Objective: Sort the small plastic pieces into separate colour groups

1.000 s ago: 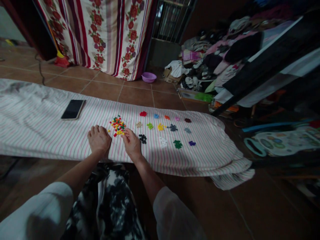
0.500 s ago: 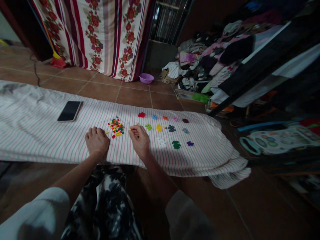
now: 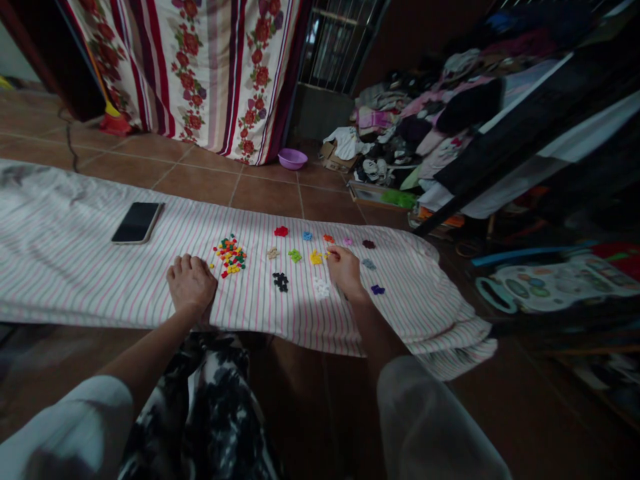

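The light is dim. Beyond the grip (image 3: 344,270), brown floor tiles (image 3: 265,190) with pale joints run to a rose-patterned, striped curtain (image 3: 215,73) on its left; straight past it, a barred window (image 3: 333,50) adjoins a dark wall (image 3: 397,37); heaped clothes (image 3: 425,110) lie farther right.

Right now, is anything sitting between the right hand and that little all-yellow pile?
Nothing visible is. The right hand is at the yellow pile's right edge; the orange pile lies beyond, the white pile nearer the body, neither in between.

Purple basin (image 3: 293,159) beside floral curtain (image 3: 215,80)
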`<state>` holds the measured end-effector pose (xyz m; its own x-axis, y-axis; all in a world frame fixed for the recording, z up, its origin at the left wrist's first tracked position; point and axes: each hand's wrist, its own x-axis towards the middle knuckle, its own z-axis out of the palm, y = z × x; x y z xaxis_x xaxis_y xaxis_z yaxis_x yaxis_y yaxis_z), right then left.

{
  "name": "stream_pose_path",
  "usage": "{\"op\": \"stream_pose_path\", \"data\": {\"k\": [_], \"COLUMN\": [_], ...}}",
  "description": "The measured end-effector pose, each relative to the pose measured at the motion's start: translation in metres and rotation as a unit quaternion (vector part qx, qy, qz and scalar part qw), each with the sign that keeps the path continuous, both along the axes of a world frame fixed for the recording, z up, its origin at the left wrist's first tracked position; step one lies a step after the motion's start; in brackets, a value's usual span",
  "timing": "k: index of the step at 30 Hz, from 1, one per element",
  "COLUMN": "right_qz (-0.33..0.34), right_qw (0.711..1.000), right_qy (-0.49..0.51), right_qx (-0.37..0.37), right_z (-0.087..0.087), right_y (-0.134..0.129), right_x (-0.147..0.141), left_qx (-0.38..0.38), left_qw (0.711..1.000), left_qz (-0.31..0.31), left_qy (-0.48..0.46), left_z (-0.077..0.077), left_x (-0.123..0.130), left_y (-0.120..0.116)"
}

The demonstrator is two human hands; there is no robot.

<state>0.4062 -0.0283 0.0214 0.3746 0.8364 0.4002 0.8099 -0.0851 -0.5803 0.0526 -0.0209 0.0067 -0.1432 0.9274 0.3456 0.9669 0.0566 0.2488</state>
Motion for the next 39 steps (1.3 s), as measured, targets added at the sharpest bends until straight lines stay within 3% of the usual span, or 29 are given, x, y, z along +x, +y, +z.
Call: {"op": "stream_pose_path", "data": {"k": [10, 18, 24, 39], "right_qz": [0.049, 0.000, 0.002, 0.012], "right_qw": [0.996, 0.999, 0.996, 0.992], "right_qy": [-0.047, 0.005, 0.045, -0.051], "right_qx": [-0.060, -0.050, -0.078, -0.118], "right_z": [-0.015, -0.019, -0.021, -0.017], "right_y": [-0.002, -0.017, -0.019, -0.006], "right_x": [-0.001, 0.016, 0.010, -0.001], "left_qx": [-0.004, 0.004, 0.005, 0.001], "left_qw": [1.000, 1.000, 1.000, 1.000], "left_qz": [0.003, 0.003, -0.001, -0.001], "left_qy": [0.020, 0.028, 0.017, 0.016], "left_z": [-0.002, -0.003, -0.002, -0.001], "left_x": [-0.001, -0.002, -0.002, -0.001], "left_y": [0.002, 0.002, 0.002, 0.001]}}
